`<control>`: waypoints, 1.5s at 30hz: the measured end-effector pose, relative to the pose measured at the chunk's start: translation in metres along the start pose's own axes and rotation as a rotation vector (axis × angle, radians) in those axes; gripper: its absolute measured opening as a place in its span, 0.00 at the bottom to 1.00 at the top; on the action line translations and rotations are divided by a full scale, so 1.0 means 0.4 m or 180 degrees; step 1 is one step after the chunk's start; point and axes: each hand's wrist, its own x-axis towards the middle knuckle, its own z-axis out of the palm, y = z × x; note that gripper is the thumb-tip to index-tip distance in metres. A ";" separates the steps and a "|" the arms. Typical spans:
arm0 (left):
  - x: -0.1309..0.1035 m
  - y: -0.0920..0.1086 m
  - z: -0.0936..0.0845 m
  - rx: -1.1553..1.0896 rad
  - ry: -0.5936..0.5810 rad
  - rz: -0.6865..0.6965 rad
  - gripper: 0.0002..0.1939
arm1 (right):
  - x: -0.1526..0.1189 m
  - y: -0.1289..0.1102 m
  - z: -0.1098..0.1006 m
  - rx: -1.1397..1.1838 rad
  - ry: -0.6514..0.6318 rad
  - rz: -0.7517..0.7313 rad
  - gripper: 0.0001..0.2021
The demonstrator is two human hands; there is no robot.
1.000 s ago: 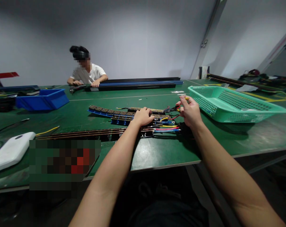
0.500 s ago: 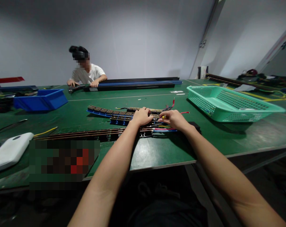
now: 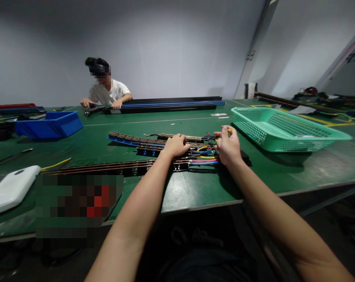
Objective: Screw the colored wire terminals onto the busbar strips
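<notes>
My left hand (image 3: 177,145) is pressed down on a blue-backed strip (image 3: 149,149) strung with copper-coloured rods, its fingers curled over the rods. Just right of the strip's wired end, my right hand (image 3: 229,145) is raised with its fingers pinched around a small yellow piece (image 3: 230,131); its full shape is hidden. Between the hands, a yellow wire (image 3: 202,148) and other coloured leads stick out of the strip. Closer to me lies a long black rail (image 3: 107,168) with copper-coloured rods, ending in pink and blue cables (image 3: 205,161). Another blue strip (image 3: 121,137) extends leftward.
A green perforated basket (image 3: 283,145) stands right, a blue bin (image 3: 49,125) left. A white device (image 3: 14,190) lies near the front left edge. Across the table, a co-worker (image 3: 108,92) handles something beside long black and blue profiles (image 3: 171,103).
My right hand has lifted away from the strip's end, moving right and up with the yellow piece, and its wrist has turned upward. My left hand has stayed in place.
</notes>
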 end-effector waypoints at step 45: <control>0.001 0.001 0.010 0.0019 0.0108 0.0055 0.16 | -0.351 -0.002 -0.089 -0.3810 -0.2409 -0.1909 0.18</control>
